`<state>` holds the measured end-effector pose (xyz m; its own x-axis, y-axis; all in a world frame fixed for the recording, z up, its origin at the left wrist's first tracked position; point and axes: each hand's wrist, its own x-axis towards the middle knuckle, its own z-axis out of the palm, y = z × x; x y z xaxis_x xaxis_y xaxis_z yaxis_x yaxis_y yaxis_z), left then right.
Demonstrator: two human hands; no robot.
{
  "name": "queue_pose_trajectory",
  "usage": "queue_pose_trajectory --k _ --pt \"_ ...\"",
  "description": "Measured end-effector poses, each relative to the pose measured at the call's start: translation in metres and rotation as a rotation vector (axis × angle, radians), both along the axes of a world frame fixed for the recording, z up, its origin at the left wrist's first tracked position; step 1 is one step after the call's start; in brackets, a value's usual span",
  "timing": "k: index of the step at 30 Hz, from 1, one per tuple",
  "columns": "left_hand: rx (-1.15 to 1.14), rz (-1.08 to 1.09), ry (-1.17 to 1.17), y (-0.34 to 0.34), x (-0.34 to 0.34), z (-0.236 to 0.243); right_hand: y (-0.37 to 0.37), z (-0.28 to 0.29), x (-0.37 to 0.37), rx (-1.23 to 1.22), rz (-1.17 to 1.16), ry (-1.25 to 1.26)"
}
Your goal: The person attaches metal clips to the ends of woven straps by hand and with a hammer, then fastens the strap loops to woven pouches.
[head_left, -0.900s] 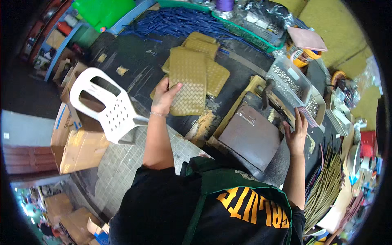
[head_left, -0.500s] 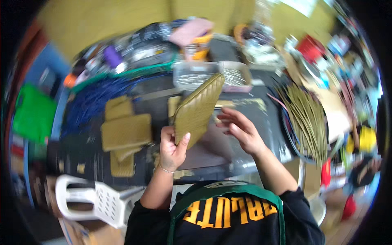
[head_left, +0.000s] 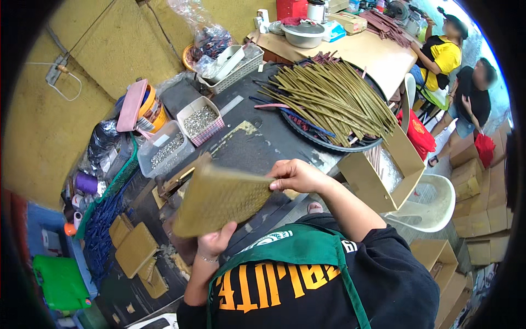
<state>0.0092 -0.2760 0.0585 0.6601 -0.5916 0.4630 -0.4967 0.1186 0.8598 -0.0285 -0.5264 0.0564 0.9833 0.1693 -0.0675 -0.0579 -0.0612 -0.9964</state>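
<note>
One olive woven piece (head_left: 219, 200), blurred along its upper edge, which I viewed remotely: it was tilted over the black worktable (head_left: 249, 147), left of the round tray (head_left: 341, 147) and on the near side of it. One left hand (head_left: 216, 239): I saw it gripping the lower edge, thumb showing, fingers mostly hidden. One right hand (head_left: 298, 176), nearer the tray: I saw thumb and fingers pinched narrowly on the piece's corner. One heap of olive strips (head_left: 334, 98): it lay in the tray, overhanging the rim. One checked box (head_left: 209, 130) and one clear tub (head_left: 179, 156), both containing small metallic bits: side by side, left of the tray. One group of similar woven pieces (head_left: 137, 249), overlapping, and one mass of blue strips (head_left: 100, 233): farther left of the tray.
</note>
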Motion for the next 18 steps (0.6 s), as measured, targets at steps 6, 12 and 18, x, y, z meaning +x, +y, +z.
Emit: queue_pose_trajectory --k 6,12,18 --pt "0.136 0.141 -0.053 -0.043 -0.034 0.017 -0.070 0.000 -0.003 -0.439 0.095 -0.375" --pt "-0.164 0.342 0.299 -0.099 -0.070 0.001 -0.132 -0.007 0.019 0.109 0.210 0.166" --pt "-0.217 0.483 0.508 -0.104 -0.102 -0.010 -0.128 -0.026 0.041 0.294 0.141 0.056"
